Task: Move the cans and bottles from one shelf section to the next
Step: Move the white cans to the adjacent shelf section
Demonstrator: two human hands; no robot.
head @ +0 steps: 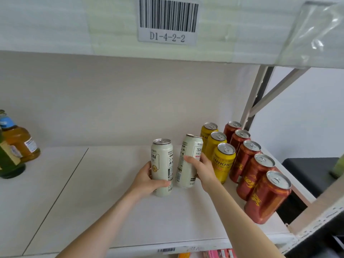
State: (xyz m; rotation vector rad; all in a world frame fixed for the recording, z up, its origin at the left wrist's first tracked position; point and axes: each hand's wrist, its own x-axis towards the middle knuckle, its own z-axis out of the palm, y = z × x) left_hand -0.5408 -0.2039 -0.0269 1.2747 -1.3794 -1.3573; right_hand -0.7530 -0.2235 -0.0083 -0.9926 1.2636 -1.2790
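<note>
Left grip [147, 180] clenched round the lower half of a tall white aluminium can with black print [162, 161], thumb on front, fingers behind. That can is upright on the pale white shelf board [111, 202], mid-shelf. Right grip [202, 170] grasping a second tall white can [185, 174] at mid-body. This one tilts, its top leaning right toward the yellow cans. Cannot tell if its base touches the board. The two white cans are just beside each other, with a narrow gap.

To the right, a row of three yellow cans [224, 164] runs front to back. Next to it is a row of five red cans with orange print [266, 198], at the shelf's right edge by the grey metal upright [255, 97].

Far left, well apart: an amber bottle with a blue neck band [20, 144] and a dark green bottle [7, 162], partly cut off. The shelf above has a barcode label [167, 21] reading D1-4-2-2.
</note>
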